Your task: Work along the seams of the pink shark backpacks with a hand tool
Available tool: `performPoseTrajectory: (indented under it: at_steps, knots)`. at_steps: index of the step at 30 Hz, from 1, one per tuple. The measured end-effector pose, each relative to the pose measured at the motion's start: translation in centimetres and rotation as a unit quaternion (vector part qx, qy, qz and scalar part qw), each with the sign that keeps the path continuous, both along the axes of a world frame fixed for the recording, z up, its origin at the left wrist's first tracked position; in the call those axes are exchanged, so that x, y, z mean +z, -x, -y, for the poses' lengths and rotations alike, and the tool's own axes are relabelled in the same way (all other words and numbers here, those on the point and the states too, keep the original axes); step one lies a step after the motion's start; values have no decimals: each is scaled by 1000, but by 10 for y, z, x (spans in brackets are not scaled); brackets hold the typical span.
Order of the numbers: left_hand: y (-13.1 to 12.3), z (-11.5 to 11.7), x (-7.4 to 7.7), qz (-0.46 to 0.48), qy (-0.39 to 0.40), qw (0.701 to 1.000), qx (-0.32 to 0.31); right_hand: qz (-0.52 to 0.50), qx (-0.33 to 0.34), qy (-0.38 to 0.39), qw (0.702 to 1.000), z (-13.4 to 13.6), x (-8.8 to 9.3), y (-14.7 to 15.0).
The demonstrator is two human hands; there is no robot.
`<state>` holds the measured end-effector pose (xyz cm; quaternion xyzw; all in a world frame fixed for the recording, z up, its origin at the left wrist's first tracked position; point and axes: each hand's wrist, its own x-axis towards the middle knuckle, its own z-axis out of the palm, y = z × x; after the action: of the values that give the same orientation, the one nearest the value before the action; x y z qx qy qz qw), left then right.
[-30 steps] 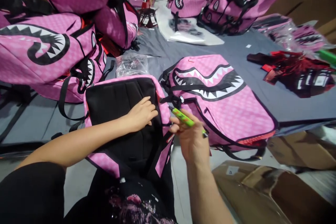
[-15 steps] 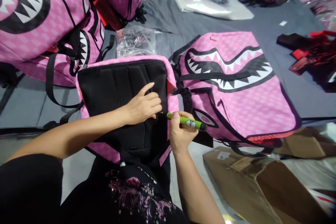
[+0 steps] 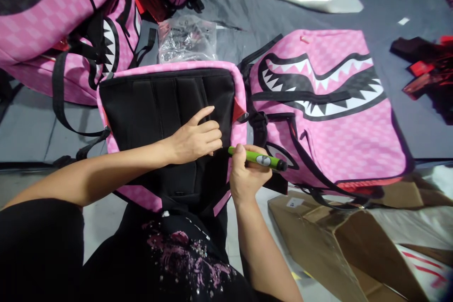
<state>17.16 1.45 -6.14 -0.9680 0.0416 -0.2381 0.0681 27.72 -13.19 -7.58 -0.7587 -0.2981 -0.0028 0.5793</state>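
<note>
A pink backpack (image 3: 141, 104) lies face down in front of me, its black padded back panel up. My left hand (image 3: 196, 137) rests on that panel, fingers loosely curled and pressing the fabric. My right hand (image 3: 246, 177) is closed on a green pen-shaped tool (image 3: 256, 159), whose left tip touches the panel just beside my left fingers. A second pink backpack (image 3: 329, 108) with a shark-mouth print lies face up to the right, touching the first.
More pink shark backpacks (image 3: 56, 23) are piled at the upper left. A clear plastic bag (image 3: 186, 37) lies behind the face-down backpack. An open cardboard box (image 3: 347, 245) stands at the lower right. Red and black tags (image 3: 430, 71) lie at the right on the grey table (image 3: 417, 137).
My right hand turned the green tool level and brought its tip down to the black panel beside my left fingers. The view tilted down; the person at the far end is out of frame.
</note>
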Motion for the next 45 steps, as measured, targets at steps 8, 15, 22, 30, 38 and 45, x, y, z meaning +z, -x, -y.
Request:
performPoseTrajectory:
  at_steps: [8,15,22,30,38,45]
  knots:
    - [1,1,3,-60,49,997,12,8,-8,-1,1000,-2,3,2]
    - [0,4,6,-93,87,992,26,16,-17,17,1000,-2,4,1]
    - [0,5,5,-89,68,993,37,30,-2,27,999,-4,6,1]
    - [0,6,4,-69,57,995,31,71,2,58,996,-3,2,-3]
    - [-1,7,4,-100,107,988,46,42,-7,5,999,-3,1,-4]
    - [1,8,4,-102,109,988,47,44,10,-5,999,-2,1,0]
